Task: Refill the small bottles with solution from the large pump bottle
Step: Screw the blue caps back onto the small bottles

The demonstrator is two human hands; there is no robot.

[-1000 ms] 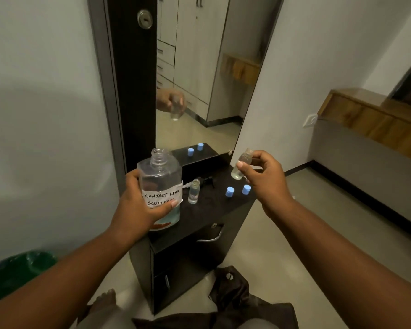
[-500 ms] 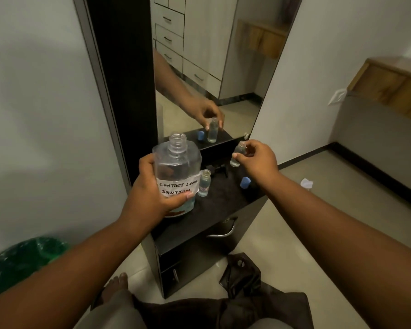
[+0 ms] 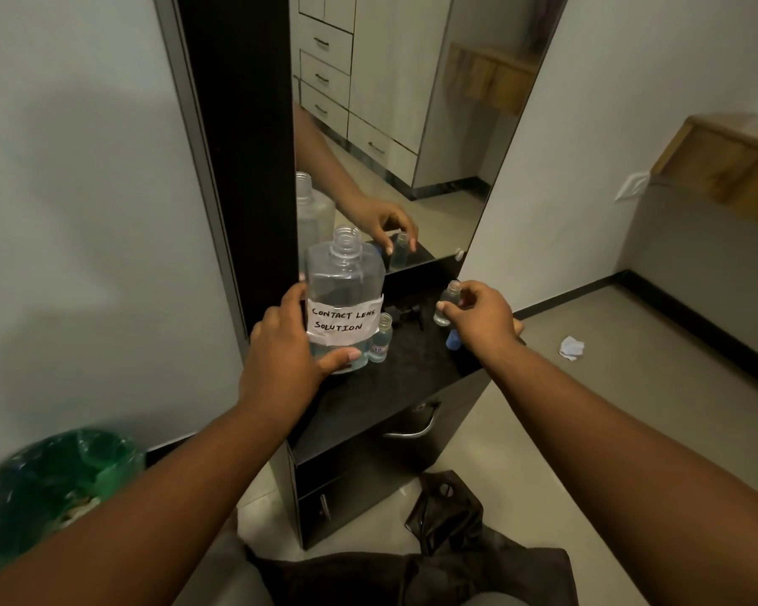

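Observation:
My left hand (image 3: 286, 347) grips the large clear bottle (image 3: 343, 295), which is uncapped, upright and labelled "contact lens solution"; liquid fills its lower part. My right hand (image 3: 482, 319) pinches a small open clear bottle (image 3: 448, 304) just above the black cabinet top (image 3: 394, 382). A second small bottle (image 3: 381, 338) stands open on the top beside the large one. The black pump head (image 3: 408, 314) lies behind it. A blue cap (image 3: 452, 339) peeks out under my right hand.
A tall mirror (image 3: 394, 124) rises behind the cabinet and reflects my hand and the bottles. A green-lined bin (image 3: 49, 487) sits at lower left, a dark bag (image 3: 447, 505) on the floor in front, crumpled paper (image 3: 570, 347) to the right.
My right hand has lowered the small bottle from in front of the mirror toward the cabinet top. The view has tilted down and closer. The large bottle stays in my left hand.

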